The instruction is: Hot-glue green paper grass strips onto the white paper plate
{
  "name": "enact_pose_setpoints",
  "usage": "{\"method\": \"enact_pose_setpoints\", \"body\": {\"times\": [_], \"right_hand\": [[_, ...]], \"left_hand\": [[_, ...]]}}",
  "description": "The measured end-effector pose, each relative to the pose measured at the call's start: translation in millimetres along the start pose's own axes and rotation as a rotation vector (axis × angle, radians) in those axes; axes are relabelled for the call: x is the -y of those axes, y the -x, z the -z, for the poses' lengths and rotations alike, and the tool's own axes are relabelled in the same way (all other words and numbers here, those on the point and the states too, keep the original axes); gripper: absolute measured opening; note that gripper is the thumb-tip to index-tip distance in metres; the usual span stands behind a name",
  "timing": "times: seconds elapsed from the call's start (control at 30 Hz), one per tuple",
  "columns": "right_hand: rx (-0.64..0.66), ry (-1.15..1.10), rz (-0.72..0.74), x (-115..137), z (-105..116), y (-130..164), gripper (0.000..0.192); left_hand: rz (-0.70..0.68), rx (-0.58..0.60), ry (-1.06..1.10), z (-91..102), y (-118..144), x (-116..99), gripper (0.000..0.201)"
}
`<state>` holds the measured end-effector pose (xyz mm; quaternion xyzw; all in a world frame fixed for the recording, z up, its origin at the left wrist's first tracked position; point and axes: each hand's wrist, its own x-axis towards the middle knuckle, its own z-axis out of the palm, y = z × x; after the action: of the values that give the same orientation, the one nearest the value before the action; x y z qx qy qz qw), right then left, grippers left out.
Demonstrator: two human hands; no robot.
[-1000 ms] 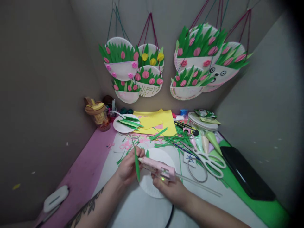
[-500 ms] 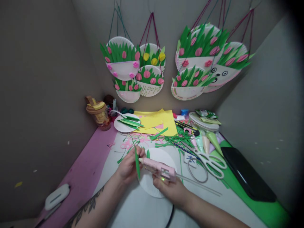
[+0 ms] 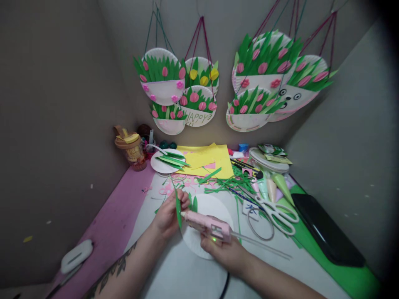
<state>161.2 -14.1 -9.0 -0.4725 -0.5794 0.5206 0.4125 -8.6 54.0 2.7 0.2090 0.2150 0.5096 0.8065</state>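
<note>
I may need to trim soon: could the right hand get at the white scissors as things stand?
Probably not straight away: the right hand grips the pink glue gun; the scissors lie uncovered to its right.

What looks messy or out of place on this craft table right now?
Green paper scraps lie strewn loosely beside the white-handled scissors, past the white paper plate. Nothing looks spilled or damaged.
</note>
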Motion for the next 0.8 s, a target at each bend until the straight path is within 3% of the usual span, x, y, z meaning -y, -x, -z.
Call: {"method": "enact_pose_setpoints", "body": {"times": [0.6,0.8], "right_hand": [[0.189,0.035,0.081,6,-1,0,0.01],[0.198,0.067,0.124,1,-1,-2,0.011]], "left_hand": [[-0.054,-0.069,0.061,9.8,-6,-9,0.033],[-0.064,-0.074,0.063,11.1,-7,-11,0.033]]}}
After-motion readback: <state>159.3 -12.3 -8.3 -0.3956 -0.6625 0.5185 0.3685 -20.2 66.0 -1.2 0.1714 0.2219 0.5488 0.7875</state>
